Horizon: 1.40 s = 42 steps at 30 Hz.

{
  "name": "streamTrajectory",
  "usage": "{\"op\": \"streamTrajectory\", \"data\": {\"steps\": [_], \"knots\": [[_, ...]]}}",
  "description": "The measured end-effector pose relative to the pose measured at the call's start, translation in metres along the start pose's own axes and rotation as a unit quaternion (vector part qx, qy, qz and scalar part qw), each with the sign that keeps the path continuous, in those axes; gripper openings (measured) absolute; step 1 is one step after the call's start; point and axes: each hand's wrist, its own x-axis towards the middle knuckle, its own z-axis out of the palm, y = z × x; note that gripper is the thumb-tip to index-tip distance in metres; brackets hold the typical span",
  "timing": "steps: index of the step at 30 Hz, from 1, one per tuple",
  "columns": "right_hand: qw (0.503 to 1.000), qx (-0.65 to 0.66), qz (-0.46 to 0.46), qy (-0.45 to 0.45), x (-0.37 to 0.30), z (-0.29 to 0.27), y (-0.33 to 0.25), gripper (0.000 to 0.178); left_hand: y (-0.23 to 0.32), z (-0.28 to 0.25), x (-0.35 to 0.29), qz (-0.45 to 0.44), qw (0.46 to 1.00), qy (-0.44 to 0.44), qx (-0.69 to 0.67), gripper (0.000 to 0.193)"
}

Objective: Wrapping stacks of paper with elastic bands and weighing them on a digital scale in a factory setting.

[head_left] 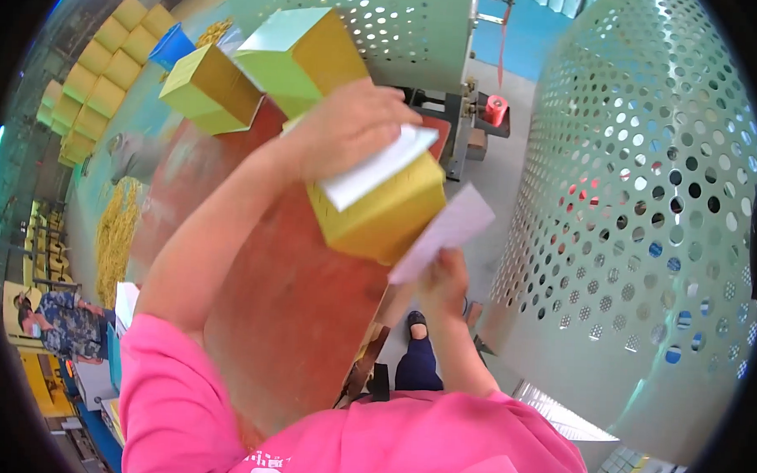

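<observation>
My left hand (344, 133) is closed over a white paper sheet (377, 170) on top of a block of stacked yellow paper (388, 208). Its thumb is hidden. At the block's right side, my right hand (445, 282) pinches a second pale sheet (449, 231), which is tilted and slightly blurred. The block sits near the right edge of the reddish-brown table (292, 317). Beyond my left hand stands a larger yellow paper block (305, 59), with another yellow block (213, 89) to its left.
A perforated green metal guard (630, 204) curves along the right, and another perforated panel (386, 28) rises behind the blocks. A red twine spool (495, 110) sits between them. Far left are stacked yellow blocks (109, 69), a blue bucket (172, 46) and another person (67, 326).
</observation>
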Motion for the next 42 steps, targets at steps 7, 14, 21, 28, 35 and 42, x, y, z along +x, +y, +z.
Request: {"op": "streamTrajectory", "data": {"steps": [7, 14, 21, 28, 35, 42], "knots": [[0.958, 0.021, 0.235, -0.163, -0.168, -0.035, -0.014, 0.025, 0.149, -0.001, -0.159, -0.043, 0.999, -0.013, 0.003, 0.044], [0.93, 0.028, 0.248, -0.27, -0.236, -0.057, 0.026, 0.039, 0.237, 0.004, -0.309, -0.147, 0.981, 0.107, 0.068, 0.049], [0.935, -0.054, 0.294, -0.191, -0.22, -0.044, 0.024, 0.019, 0.251, 0.042, -0.363, -0.217, 0.917, 0.323, 0.085, 0.078], [0.918, -0.124, 0.255, -0.278, -0.231, -0.004, 0.008, 0.022, 0.281, 0.085, -0.398, -0.428, 0.752, 0.432, -0.253, 0.091], [0.865, -0.212, 0.314, -0.33, -0.213, 0.043, 0.002, 0.024, 0.291, 0.186, -0.461, -0.358, 0.547, 0.586, -0.479, 0.073], [0.836, -0.208, 0.445, -0.245, -0.173, 0.036, 0.006, 0.038, 0.282, 0.231, -0.483, -0.344, 0.415, 0.571, -0.62, 0.05]]}}
